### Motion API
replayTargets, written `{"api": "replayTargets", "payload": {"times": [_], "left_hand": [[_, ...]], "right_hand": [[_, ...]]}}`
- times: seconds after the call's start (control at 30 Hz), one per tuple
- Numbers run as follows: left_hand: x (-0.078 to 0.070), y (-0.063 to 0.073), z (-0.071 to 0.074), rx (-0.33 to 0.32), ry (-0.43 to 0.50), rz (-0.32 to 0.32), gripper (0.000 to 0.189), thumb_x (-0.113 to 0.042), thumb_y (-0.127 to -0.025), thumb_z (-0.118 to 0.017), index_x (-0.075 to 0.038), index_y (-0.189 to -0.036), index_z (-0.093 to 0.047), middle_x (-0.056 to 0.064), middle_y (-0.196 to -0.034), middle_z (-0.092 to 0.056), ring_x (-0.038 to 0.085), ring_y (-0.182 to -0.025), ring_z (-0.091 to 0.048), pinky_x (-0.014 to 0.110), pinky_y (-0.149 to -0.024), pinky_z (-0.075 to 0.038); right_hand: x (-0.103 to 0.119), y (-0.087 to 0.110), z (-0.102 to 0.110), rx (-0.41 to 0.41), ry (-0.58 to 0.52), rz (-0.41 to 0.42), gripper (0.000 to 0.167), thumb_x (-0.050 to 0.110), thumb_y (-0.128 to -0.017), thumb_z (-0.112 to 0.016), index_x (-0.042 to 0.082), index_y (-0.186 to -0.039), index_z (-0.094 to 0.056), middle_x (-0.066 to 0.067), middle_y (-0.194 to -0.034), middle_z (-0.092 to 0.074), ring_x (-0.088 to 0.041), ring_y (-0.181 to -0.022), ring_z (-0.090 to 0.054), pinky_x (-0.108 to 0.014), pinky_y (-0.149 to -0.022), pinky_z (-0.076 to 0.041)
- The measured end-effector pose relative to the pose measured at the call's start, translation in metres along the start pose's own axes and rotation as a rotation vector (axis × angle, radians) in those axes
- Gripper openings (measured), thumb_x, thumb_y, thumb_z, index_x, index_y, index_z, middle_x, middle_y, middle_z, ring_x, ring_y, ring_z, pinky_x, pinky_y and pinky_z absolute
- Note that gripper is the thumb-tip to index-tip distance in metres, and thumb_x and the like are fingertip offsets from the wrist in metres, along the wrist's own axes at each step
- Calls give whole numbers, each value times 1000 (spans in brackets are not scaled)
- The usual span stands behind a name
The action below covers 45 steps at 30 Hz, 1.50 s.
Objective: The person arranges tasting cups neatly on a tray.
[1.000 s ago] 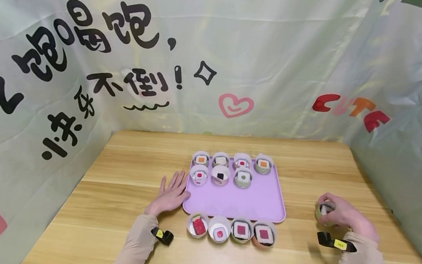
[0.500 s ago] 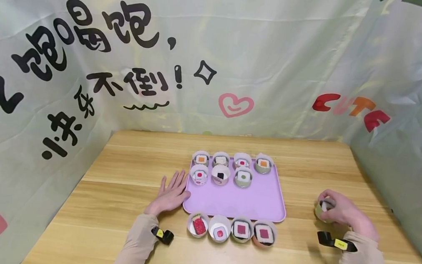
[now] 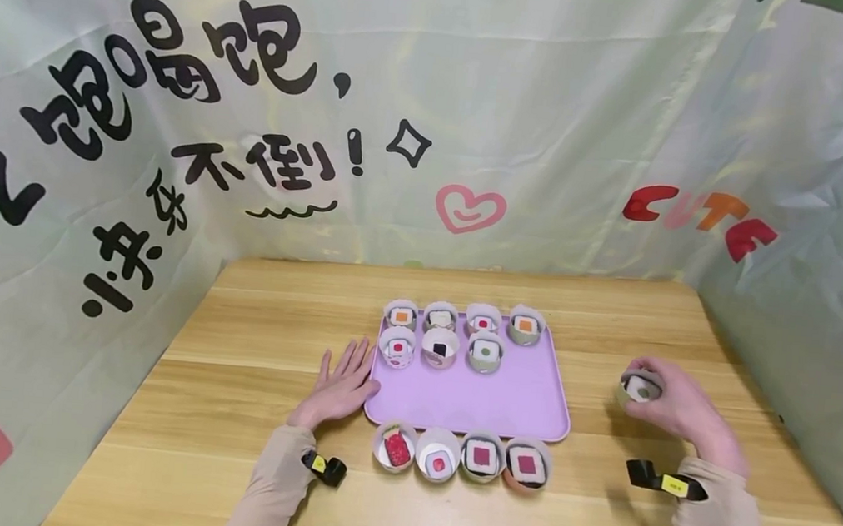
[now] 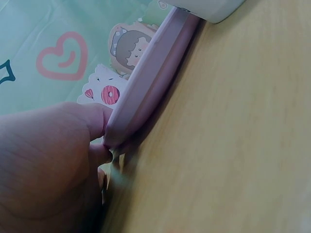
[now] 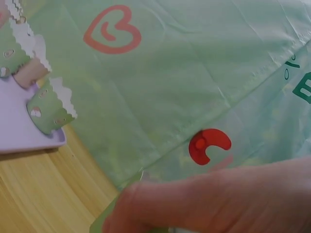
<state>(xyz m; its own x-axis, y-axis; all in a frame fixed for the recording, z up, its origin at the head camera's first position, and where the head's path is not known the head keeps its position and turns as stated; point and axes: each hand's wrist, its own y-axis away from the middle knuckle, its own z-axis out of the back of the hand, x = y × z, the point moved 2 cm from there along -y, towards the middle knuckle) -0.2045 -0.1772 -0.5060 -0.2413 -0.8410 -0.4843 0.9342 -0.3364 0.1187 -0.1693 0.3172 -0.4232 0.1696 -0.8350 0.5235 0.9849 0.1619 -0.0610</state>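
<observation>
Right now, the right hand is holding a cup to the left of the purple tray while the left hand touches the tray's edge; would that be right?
Not quite: the cup in the right hand is to the right of the purple tray, as the head view shows.

Pale printed cloth [image 3: 540,115] backs a wooden table [image 3: 275,304].

The head view looks forward and down over the desk [image 3: 234,338]; both wrist views, lower and closer, share its tray [image 3: 462,400] and backdrop [image 3: 538,131].
</observation>
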Motion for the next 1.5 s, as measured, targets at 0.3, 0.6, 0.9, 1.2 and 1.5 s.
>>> {"api": "replayTargets", "payload": {"times": [0.3,0.6,0.9,1.2,1.5], "left_hand": [[4,-4,-4,13,-31,18,67,-38,-103,-34,-13,-162,-10,7,-171,3,30,-160,5,59,-123,18],[6,-5,-4,25,-42,26,67,-40,-105,-33,-14,-162,-8,7,-171,4,30,-159,7,59,-123,19],[4,-3,-2,36,-31,25,67,-44,-106,-32,-14,-161,-8,6,-171,5,29,-159,8,59,-123,20],[3,-3,-2,41,-45,34,67,-44,-106,-32,-15,-161,-7,6,-171,6,28,-159,8,58,-123,20],[2,-2,-1,21,-28,15,68,-41,-104,-34,-11,-162,-12,11,-171,1,33,-159,5,61,-122,19]], "right_hand": [[10,-4,1,-107,-28,0,51,15,-75,-84,1,-117,-59,-24,-107,-66,-28,-90,-59,-32,-72,-44],[17,-5,0,-244,-80,-23,60,18,-76,-84,1,-126,-55,-29,-112,-64,-35,-91,-58,-31,-69,-40],[29,-7,-2,-421,-210,31,62,11,-75,-86,5,-129,-57,-12,-114,-63,15,-85,-46,-9,-67,-40],[42,-14,-10,-499,-462,65,65,-3,-75,-83,-1,-133,-55,24,-111,-56,10,-94,-57,1,-83,-45],[50,-21,-20,-502,-576,128,63,-10,-75,-80,-5,-132,-55,23,-112,-61,7,-97,-60,-2,-85,-48]]}}
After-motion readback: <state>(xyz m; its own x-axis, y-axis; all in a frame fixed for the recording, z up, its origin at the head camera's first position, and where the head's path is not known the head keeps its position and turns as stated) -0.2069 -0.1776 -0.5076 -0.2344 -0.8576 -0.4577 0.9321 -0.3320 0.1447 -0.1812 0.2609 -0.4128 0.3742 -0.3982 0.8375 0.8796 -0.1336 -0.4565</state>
